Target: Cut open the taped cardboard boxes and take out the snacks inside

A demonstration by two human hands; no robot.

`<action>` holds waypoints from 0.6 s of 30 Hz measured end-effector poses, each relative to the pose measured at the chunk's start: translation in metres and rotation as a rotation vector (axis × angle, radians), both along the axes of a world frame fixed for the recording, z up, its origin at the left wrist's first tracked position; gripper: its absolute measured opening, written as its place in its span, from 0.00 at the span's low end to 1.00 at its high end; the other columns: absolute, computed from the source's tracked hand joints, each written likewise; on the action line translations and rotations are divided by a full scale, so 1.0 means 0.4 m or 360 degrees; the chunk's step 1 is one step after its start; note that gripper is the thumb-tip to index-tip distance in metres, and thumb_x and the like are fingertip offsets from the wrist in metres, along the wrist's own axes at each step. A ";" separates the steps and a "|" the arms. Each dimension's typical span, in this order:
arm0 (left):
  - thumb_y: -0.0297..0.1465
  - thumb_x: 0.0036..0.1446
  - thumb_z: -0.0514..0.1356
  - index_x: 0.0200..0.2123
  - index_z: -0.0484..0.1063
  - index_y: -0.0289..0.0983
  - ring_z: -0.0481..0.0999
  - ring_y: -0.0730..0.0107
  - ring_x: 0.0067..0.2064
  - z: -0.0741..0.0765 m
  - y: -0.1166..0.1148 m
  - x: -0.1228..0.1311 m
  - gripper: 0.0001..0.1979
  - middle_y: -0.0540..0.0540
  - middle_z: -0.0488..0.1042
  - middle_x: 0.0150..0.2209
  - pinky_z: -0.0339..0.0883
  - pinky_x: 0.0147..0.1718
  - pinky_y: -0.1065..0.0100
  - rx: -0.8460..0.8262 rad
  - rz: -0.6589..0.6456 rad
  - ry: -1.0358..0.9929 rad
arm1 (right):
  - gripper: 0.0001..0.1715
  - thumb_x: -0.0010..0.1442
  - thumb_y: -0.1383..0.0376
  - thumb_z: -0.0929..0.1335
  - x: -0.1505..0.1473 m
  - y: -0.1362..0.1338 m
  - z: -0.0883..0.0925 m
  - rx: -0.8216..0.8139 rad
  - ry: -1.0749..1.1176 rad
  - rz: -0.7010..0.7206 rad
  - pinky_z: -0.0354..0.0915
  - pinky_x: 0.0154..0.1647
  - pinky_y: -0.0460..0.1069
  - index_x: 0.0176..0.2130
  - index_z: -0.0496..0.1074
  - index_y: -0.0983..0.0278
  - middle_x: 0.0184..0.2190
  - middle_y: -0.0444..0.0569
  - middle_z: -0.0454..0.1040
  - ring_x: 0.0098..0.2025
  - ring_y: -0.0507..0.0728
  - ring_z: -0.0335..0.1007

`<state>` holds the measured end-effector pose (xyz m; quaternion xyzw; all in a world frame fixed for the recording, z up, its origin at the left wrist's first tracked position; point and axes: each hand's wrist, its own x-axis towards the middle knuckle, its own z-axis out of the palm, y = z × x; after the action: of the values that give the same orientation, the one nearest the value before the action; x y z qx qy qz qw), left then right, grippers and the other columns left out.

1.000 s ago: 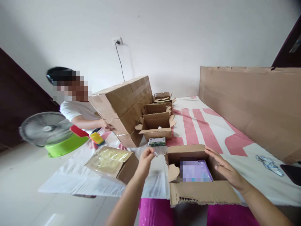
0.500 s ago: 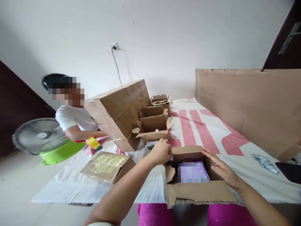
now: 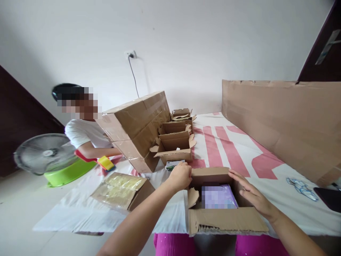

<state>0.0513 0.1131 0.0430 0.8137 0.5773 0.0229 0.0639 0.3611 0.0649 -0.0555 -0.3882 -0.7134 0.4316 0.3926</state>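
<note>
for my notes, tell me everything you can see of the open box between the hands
The open box looks like brown corrugated cardboard, upright at the near edge of the white cloth. Its near flap folds outward, with a ragged edge baring the ridges; a smaller torn flap shows at left. A purple package lies inside. The left hand is at the far left corner; the right hand lies against the right side.

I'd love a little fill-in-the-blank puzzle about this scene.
The packet inside the nearest open box is ____.
The left hand is at that box's far ____ corner.
The right hand has its fingers spread at the ____ side.
The tub by the fan is bright ____.

Missing words: purple; left; right; green.
</note>
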 end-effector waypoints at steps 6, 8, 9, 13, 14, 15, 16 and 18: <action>0.26 0.48 0.63 0.29 0.70 0.38 0.76 0.57 0.42 -0.021 0.001 -0.006 0.05 0.44 0.75 0.35 0.67 0.40 0.63 0.0065 0.0145 -0.0121 | 0.30 0.66 0.58 0.62 0.001 0.002 -0.010 0.0034 0.0000 0.0003 0.37 0.71 0.61 0.65 0.59 0.53 0.71 0.46 0.48 0.73 0.59 0.37; 0.27 0.48 0.65 0.32 0.68 0.38 0.76 0.58 0.41 -0.023 -0.003 -0.015 0.08 0.46 0.75 0.35 0.67 0.40 0.64 0.0105 0.0181 -0.0188 | 0.30 0.66 0.58 0.61 0.001 0.000 -0.008 0.0042 -0.0029 -0.0007 0.37 0.71 0.62 0.66 0.59 0.53 0.71 0.47 0.48 0.73 0.60 0.37; 0.28 0.48 0.65 0.33 0.68 0.38 0.76 0.59 0.41 -0.022 -0.006 -0.020 0.09 0.47 0.75 0.35 0.67 0.40 0.64 0.0135 0.0191 -0.0232 | 0.30 0.67 0.58 0.61 0.000 -0.001 -0.007 0.0043 -0.0042 -0.0014 0.38 0.71 0.63 0.66 0.59 0.53 0.71 0.47 0.48 0.73 0.60 0.37; 0.31 0.60 0.58 0.36 0.67 0.39 0.74 0.64 0.42 -0.002 -0.044 -0.033 0.03 0.46 0.74 0.38 0.67 0.41 0.66 0.0346 0.0248 -0.0427 | 0.30 0.66 0.56 0.61 -0.002 -0.004 0.000 0.0043 -0.0057 -0.0035 0.39 0.71 0.63 0.66 0.59 0.53 0.71 0.47 0.49 0.73 0.61 0.38; 0.31 0.63 0.54 0.37 0.67 0.38 0.74 0.64 0.43 0.003 -0.059 -0.031 0.04 0.45 0.74 0.39 0.67 0.42 0.65 0.0424 0.0231 -0.0486 | 0.30 0.66 0.56 0.61 -0.003 -0.005 0.001 0.0041 -0.0063 -0.0041 0.39 0.71 0.63 0.66 0.59 0.53 0.71 0.47 0.49 0.73 0.62 0.38; 0.31 0.64 0.52 0.37 0.68 0.38 0.74 0.63 0.43 0.008 -0.075 -0.026 0.07 0.44 0.74 0.39 0.67 0.43 0.64 0.0482 0.0133 -0.0540 | 0.30 0.66 0.56 0.61 -0.004 -0.005 0.004 0.0041 -0.0070 -0.0048 0.39 0.71 0.63 0.66 0.60 0.53 0.71 0.48 0.49 0.73 0.62 0.38; 0.31 0.65 0.50 0.38 0.69 0.38 0.74 0.63 0.44 0.011 -0.092 -0.018 0.09 0.43 0.75 0.40 0.66 0.45 0.64 0.0496 -0.0059 -0.0572 | 0.30 0.66 0.55 0.61 -0.005 -0.006 0.006 0.0041 -0.0078 -0.0056 0.40 0.71 0.64 0.65 0.60 0.53 0.71 0.48 0.50 0.72 0.63 0.39; 0.33 0.66 0.51 0.40 0.72 0.39 0.74 0.62 0.45 0.014 -0.123 0.001 0.11 0.43 0.76 0.40 0.64 0.50 0.60 0.0398 -0.0606 -0.0533 | 0.30 0.66 0.55 0.61 -0.008 -0.007 0.010 0.0043 -0.0084 -0.0065 0.40 0.71 0.64 0.65 0.61 0.54 0.71 0.48 0.50 0.72 0.63 0.40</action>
<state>0.0519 0.0639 0.0484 0.8939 0.3883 0.2155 0.0606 0.3581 0.0621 -0.0514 -0.4085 -0.7213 0.4034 0.3875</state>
